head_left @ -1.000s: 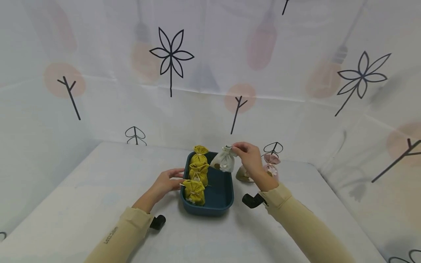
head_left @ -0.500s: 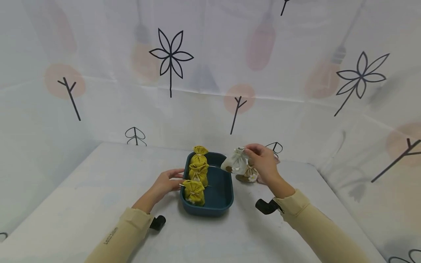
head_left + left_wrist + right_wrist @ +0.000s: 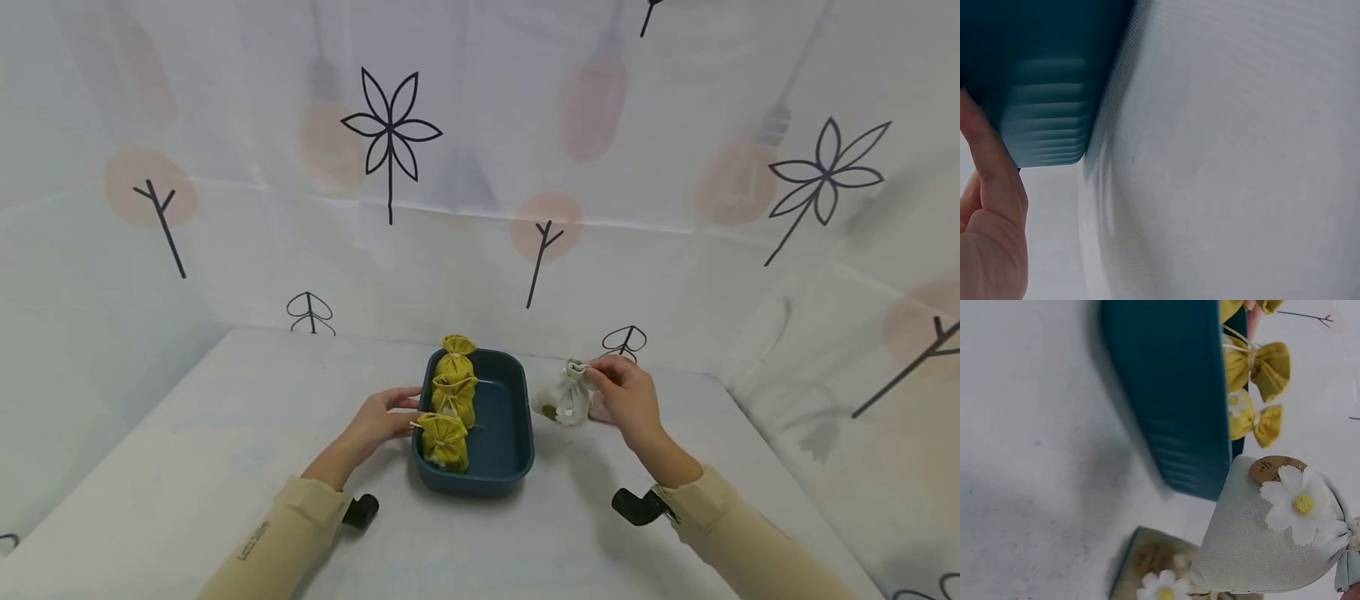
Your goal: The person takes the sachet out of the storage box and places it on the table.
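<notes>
A dark teal tray point(image 3: 502, 467) sits mid-table with three yellow pouches point(image 3: 444, 439) lined along its left side. My left hand point(image 3: 397, 408) rests with relaxed fingers against the tray's left wall, and the left wrist view shows a finger point(image 3: 991, 187) lying on the tray point(image 3: 1041, 75). My right hand point(image 3: 594, 377) pinches the tied neck of a pale grey-green pouch point(image 3: 566, 398) with a white flower, low over the table just right of the tray. In the right wrist view the pale pouch point(image 3: 1260, 544) hangs beside the tray point(image 3: 1172, 394), above an olive pouch point(image 3: 1154, 562).
A pink pouch point(image 3: 600, 410) shows partly behind my right hand. White patterned cloth walls enclose the table on the back and both sides. The right half of the tray holds no pouches. Black wrist camera mounts point(image 3: 636, 505) sit on both sleeves.
My right hand has carried the pale pouch from above the tray's far right corner out to the right and down near the table. The left hand has stayed on the tray.
</notes>
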The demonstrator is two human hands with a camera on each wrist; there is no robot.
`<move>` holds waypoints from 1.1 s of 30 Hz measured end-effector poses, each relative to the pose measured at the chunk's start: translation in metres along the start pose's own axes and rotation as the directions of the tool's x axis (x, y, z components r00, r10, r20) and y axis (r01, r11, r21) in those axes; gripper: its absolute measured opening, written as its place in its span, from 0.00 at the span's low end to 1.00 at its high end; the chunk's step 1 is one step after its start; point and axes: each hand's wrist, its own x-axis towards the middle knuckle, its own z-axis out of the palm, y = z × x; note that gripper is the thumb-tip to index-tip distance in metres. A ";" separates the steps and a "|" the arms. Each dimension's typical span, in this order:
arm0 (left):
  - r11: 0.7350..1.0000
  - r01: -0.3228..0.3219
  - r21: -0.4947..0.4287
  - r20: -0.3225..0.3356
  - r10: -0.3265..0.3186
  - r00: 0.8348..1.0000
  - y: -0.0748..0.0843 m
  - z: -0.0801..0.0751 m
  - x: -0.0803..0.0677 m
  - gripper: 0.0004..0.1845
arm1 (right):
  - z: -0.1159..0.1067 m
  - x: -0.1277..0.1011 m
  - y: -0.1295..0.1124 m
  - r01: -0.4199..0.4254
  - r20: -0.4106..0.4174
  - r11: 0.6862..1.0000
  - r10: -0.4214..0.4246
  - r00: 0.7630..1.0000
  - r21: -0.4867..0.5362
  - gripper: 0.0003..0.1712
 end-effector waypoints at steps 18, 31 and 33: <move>1.000 -0.006 0.003 -0.006 0.006 1.000 -0.001 0.001 0.000 0.25 | -0.003 -0.008 0.044 -0.019 -0.030 0.999 0.018 0.999 -0.027 0.09; 1.000 -0.008 0.005 -0.009 0.008 1.000 -0.002 0.002 -0.001 0.25 | 0.003 -0.009 0.061 -0.020 -0.034 1.000 0.019 0.999 -0.022 0.08; 1.000 -0.006 0.007 -0.013 0.006 1.000 -0.001 0.003 -0.001 0.25 | 0.004 -0.009 0.063 -0.012 -0.037 1.000 0.012 0.999 -0.014 0.08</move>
